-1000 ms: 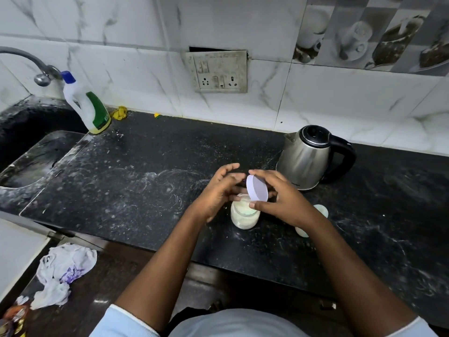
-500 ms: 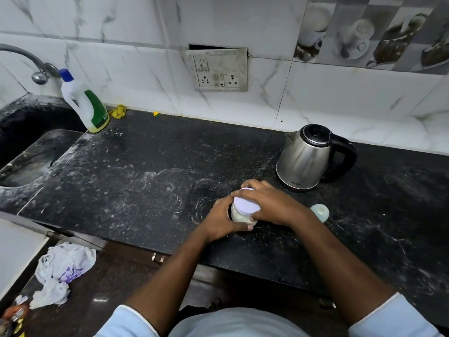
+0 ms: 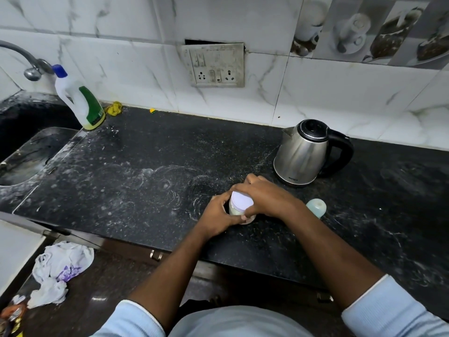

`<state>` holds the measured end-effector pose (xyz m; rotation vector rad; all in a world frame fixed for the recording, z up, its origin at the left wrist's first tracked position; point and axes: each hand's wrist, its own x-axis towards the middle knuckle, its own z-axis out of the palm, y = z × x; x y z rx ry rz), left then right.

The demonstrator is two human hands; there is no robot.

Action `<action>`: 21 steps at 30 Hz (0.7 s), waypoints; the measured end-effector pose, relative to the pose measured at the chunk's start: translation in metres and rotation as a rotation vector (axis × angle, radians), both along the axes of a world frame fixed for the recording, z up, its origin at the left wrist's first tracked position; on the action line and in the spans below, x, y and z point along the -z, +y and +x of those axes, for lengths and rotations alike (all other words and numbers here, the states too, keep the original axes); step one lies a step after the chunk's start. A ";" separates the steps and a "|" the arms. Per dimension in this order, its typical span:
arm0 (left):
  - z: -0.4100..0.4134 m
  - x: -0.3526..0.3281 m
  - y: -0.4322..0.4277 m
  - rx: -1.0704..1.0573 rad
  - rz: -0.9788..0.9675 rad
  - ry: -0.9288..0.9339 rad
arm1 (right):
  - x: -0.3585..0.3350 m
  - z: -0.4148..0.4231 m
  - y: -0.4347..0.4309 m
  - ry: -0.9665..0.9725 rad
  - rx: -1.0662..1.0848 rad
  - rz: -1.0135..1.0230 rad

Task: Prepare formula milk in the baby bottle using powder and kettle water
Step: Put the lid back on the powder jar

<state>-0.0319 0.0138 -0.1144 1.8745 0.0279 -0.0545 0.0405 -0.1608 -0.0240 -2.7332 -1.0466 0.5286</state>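
The powder jar (image 3: 234, 210) stands on the black counter (image 3: 145, 181) close to its front edge, held between the person's two hands. Nearest to me are the light blue sleeves, the left sleeve (image 3: 131, 322) and the right sleeve (image 3: 388, 310), both pushed up the bare forearms. Down on the floor to the left lies a crumpled white plastic bag (image 3: 60, 266).

On the counter, the left hand (image 3: 218, 216) wraps round the body of the jar, fingers curled against its side. The right hand (image 3: 267, 198) comes over from the other side, its fingers and thumb curled round the rim of the white lid (image 3: 241, 201), which sits on top of the jar. I cannot tell whether the lid is fully seated. Creamy white contents show through the jar wall below the lid.

Just to the right of the right wrist lies a small pale green cap (image 3: 316, 207). Behind the hands stands a steel kettle (image 3: 301, 156) with a black handle and its lid closed. The counter is dusted with white streaks and swirls.

Far left, a white bottle (image 3: 80, 100) with a green label and blue cap leans by the sink (image 3: 29, 152), under a tap (image 3: 31, 66). A yellow scrap (image 3: 114, 108) lies beside it. A socket plate (image 3: 216, 65) is set in the marble-patterned wall.
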 end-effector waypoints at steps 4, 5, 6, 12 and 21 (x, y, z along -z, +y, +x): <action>0.000 0.000 0.000 0.002 0.005 -0.001 | -0.001 -0.007 0.012 -0.129 0.080 -0.129; 0.000 0.000 0.000 0.008 -0.003 0.000 | 0.001 -0.009 0.015 -0.161 0.109 -0.165; 0.000 -0.001 0.000 0.011 -0.016 0.003 | 0.003 -0.011 0.018 -0.187 0.142 -0.188; 0.000 0.002 -0.001 0.011 -0.037 0.017 | 0.001 -0.016 0.010 -0.191 0.283 -0.218; 0.002 0.006 0.003 0.003 0.019 0.025 | -0.002 -0.018 -0.002 0.031 0.019 -0.048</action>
